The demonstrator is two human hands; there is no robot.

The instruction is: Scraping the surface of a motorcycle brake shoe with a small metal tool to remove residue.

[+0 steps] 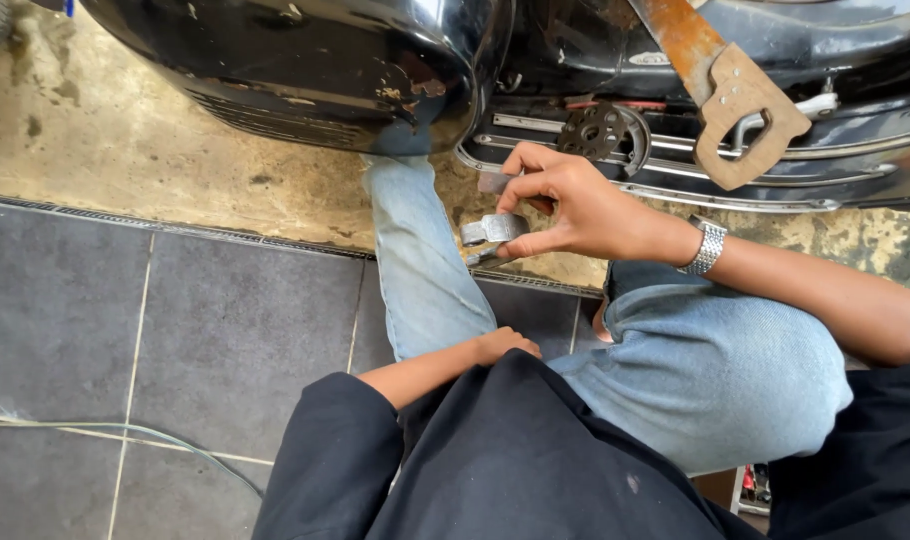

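My right hand [565, 205] is raised in front of a black scooter's underside [305, 60] and pinches a small grey metal lever-shaped part [493, 229] between thumb and fingers. A metal watch sits on that wrist. My left hand [505, 345] is curled against my blue-jeaned thigh near my dark shirt, with nothing visible in it. A round perforated metal disc [595, 130] on the scooter lies just above my right hand.
A rusty brown flat bracket [740, 110] hangs at the upper right over chrome trim rails [775, 165]. Dark grey floor tiles [125, 320] meet stained concrete along a drain grate. A thin pale cable [125, 432] crosses the tiles at lower left.
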